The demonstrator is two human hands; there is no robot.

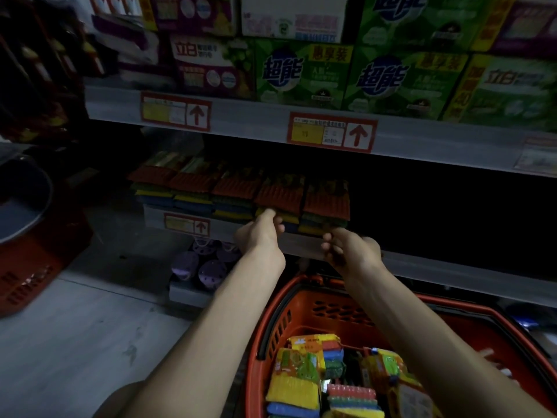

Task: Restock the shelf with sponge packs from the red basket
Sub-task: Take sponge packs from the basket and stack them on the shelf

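Both grips were at the shelf front in the middle of the frame. Fingers of the left hand (261, 233) were curled together against the lower edge of a sponge pack (278, 197) in the row on the shelf (422, 263), touching it; whether they pinched it or only nudged it could not be told. To the right, the right hand (346, 247) hung just below the end pack (327, 200), fingers loosely curled with nothing visible in them, though the dim light left that uncertain. Judging from this, the step in hand was squaring up the packs already set in the row, not carrying a new one. More packs (301, 375) lay in the red basket (271, 321) at the lower right of the frame, below the forearms. Shelf space right of the row looked dark and unfilled, so the next move probably called for reaching down into the basket, taking another pack, and seating it beside the end pack, level with its neighbours.
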